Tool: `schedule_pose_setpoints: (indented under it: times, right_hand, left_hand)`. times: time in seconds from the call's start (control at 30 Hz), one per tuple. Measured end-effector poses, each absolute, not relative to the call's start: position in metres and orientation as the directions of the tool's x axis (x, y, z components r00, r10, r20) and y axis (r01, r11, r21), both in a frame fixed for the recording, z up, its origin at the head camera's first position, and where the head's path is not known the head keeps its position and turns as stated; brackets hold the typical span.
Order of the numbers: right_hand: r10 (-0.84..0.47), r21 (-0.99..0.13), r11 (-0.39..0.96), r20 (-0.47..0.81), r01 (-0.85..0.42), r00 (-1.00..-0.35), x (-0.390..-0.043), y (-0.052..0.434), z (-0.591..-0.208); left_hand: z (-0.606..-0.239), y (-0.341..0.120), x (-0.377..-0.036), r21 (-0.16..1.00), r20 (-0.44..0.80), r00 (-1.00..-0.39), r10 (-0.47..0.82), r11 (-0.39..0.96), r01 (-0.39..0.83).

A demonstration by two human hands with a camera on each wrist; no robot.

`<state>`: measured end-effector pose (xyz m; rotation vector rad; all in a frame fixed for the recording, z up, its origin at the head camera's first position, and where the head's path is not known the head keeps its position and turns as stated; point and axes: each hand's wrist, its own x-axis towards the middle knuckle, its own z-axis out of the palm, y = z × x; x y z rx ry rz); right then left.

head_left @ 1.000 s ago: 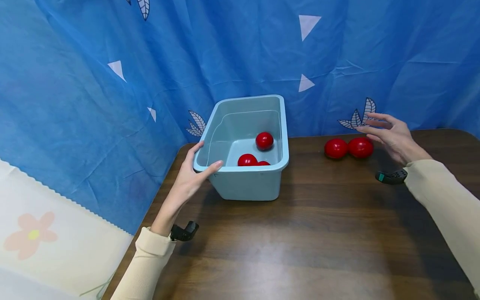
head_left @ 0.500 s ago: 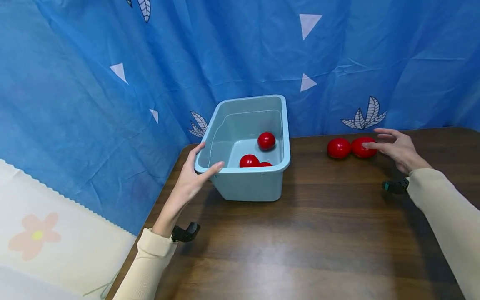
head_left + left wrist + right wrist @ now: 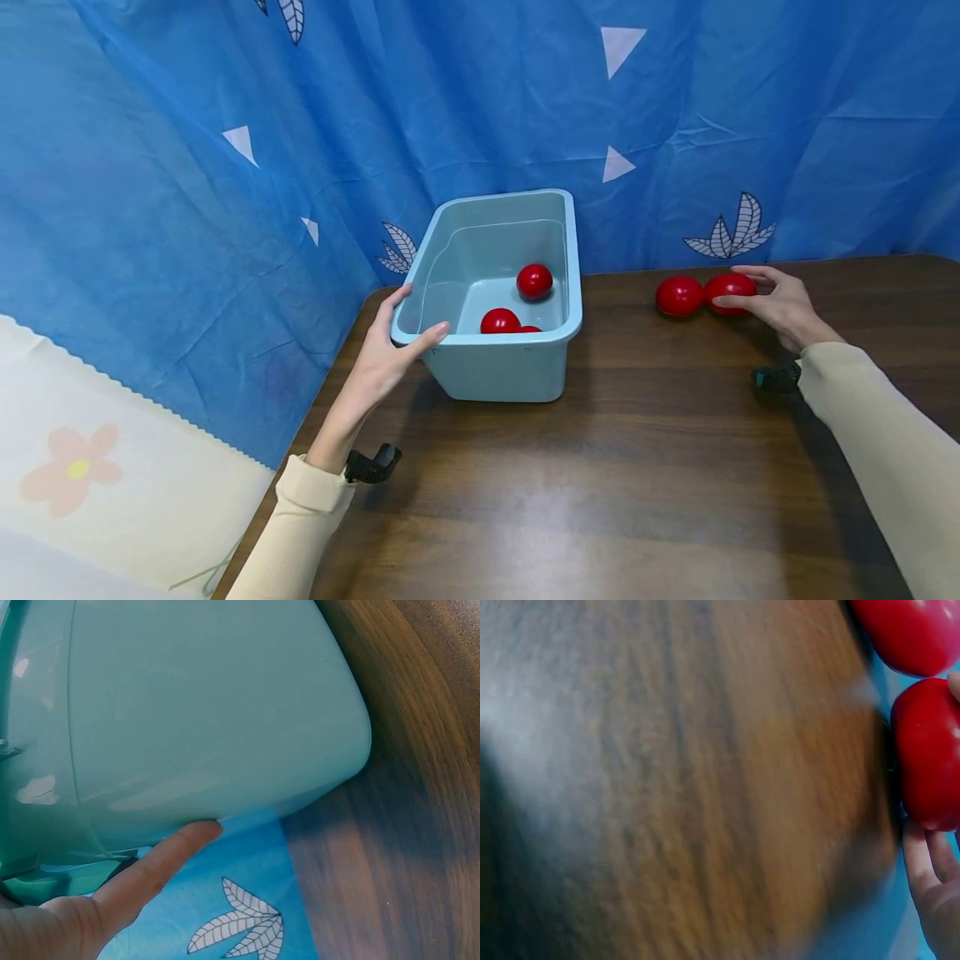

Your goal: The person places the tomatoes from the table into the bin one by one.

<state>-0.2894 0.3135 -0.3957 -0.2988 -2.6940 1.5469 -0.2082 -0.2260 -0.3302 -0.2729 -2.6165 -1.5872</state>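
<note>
A light blue plastic bin (image 3: 498,371) stands tilted in the head view, at the back of the table. My left hand (image 3: 382,362) holds its near left corner, thumb over the front rim. A finger (image 3: 169,862) lies along the outer wall in the left wrist view. Inside are a red round fruit (image 3: 535,282), another red fruit (image 3: 499,321) and a third, mostly hidden by the rim. On the right, my right hand (image 3: 787,310) grips a glossy red round fruit (image 3: 930,754) between thumb and fingers. Beside it sits a matching red fruit (image 3: 679,296).
The dark wooden table (image 3: 600,500) extends in front of the bin. A blue patterned curtain (image 3: 510,100) hangs right behind the table's back edge. Pale cloth with a flower print (image 3: 71,471) lies past the left edge.
My right hand has come down from above the right-hand red fruit, passed to its right side, and closed its thumb and fingers around it. My left hand has kept its hold on the bin.
</note>
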Motion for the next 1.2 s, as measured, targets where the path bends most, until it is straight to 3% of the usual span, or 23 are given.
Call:
schedule_pose_setpoints:
  times: [0.63, 1.03, 1.2]
  right_hand:
    - [0.247, -0.865, 0.479, -0.030, 0.148, -0.969, -0.281, 0.317, -0.384]
    - [0.201, -0.954, 0.299, 0.059, 0.004, -0.978, -0.294, 0.261, -0.324]
    - [0.109, -0.978, 0.198, 0.093, -0.070, -0.990, -0.293, 0.218, -0.291]
  left_hand:
    - [-0.327, -0.223, -0.208, 0.875, 0.154, -0.980, 0.123, 0.444, 0.193]
    - [-0.327, -0.224, -0.209, 0.874, 0.138, -0.984, 0.116, 0.453, 0.176]
    - [-0.327, -0.224, -0.207, 0.877, 0.126, -0.986, 0.109, 0.452, 0.162]
